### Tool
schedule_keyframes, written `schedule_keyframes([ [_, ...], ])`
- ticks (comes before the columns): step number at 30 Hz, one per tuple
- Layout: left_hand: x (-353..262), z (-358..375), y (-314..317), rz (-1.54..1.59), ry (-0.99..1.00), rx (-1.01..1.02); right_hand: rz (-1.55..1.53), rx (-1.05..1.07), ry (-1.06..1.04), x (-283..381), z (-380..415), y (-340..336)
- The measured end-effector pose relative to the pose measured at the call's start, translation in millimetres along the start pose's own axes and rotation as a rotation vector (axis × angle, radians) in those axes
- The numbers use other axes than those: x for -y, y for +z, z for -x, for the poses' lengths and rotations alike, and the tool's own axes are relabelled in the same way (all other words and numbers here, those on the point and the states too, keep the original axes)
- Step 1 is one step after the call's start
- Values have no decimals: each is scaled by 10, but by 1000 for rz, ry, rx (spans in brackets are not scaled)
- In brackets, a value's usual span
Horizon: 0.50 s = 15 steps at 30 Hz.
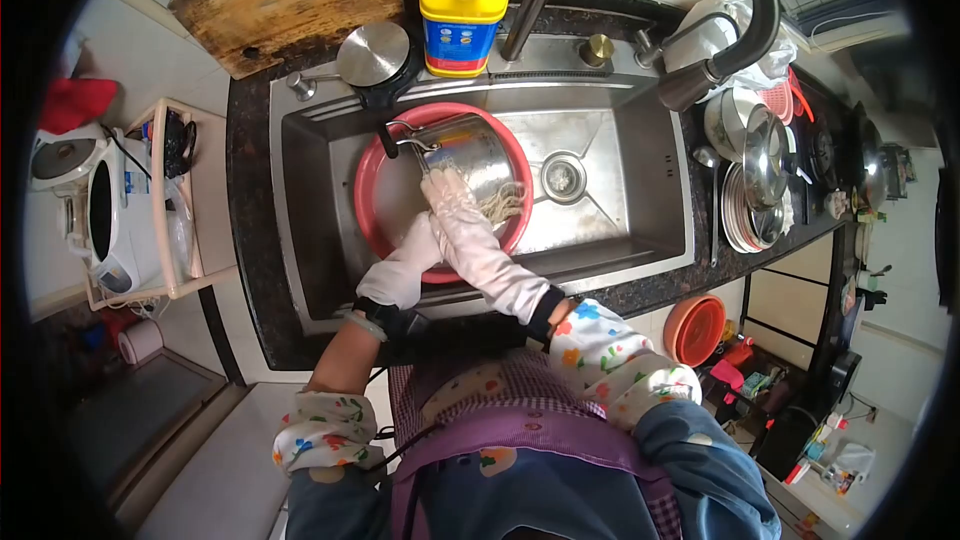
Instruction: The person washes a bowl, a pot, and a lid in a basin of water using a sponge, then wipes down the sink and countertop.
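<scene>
A shiny steel pot (478, 152) with a wire-and-black handle lies tilted in a red basin (366, 202) that stands in the left part of the sink. Pale cloudy water shows in the basin. Both hands wear whitish rubber gloves. My right hand (448, 190) is closed at the pot's near side, fingers against the metal. Crossing beneath the right forearm, my left hand (420, 242) reaches into the basin; its fingers are hidden. A stringy, cream-coloured cloth (503, 202) rests against the pot, just right of my right forearm.
The steel sink (590, 230) has a round drain (563, 177) on the right. Behind it stand a yellow-and-blue jug (463, 20), a wooden board (290, 5) and a dark faucet (690, 85). Stacked plates (738, 208) and lids sit on the right counter. An orange-red basin (695, 330) is lower right.
</scene>
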<state>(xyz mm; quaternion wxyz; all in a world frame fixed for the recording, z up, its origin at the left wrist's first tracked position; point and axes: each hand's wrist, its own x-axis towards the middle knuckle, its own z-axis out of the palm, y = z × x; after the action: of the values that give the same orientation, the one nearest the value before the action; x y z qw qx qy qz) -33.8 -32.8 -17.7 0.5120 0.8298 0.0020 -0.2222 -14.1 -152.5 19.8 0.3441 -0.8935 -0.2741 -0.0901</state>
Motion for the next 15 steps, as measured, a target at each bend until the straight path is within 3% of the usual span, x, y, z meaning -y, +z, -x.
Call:
schedule_keyframes([
  [1,19,-4,-14,23,82,-2,9,9,-54,-67,-72,-3],
  [2,194,-40,89,535,-74,45,19,13,-102,-112,-214,-57],
  [3,156,-34,72,532,-82,51,31,19,-150,-185,-362,-90],
  [4,48,-12,34,458,-112,39,107,92,19,-284,-583,-40],
  [5,-62,6,1,382,-138,27,-105,66,212,-352,-727,-95],
  [7,-209,30,-31,401,-85,-57,52,232,224,-427,-832,-153],
  [9,-260,-11,-56,306,-359,-1,4,-162,-2,-364,-414,-32],
  [10,-78,-65,52,545,-265,-30,0,-55,3,-222,-208,-99],
  [13,-278,-46,-71,498,-329,23,102,84,-56,-500,-33,-16],
  [14,-251,-40,-51,518,-271,-21,270,68,-61,-607,-158,-66],
  [15,-246,-35,-31,516,-278,-20,-118,-53,104,-767,-243,-95],
])
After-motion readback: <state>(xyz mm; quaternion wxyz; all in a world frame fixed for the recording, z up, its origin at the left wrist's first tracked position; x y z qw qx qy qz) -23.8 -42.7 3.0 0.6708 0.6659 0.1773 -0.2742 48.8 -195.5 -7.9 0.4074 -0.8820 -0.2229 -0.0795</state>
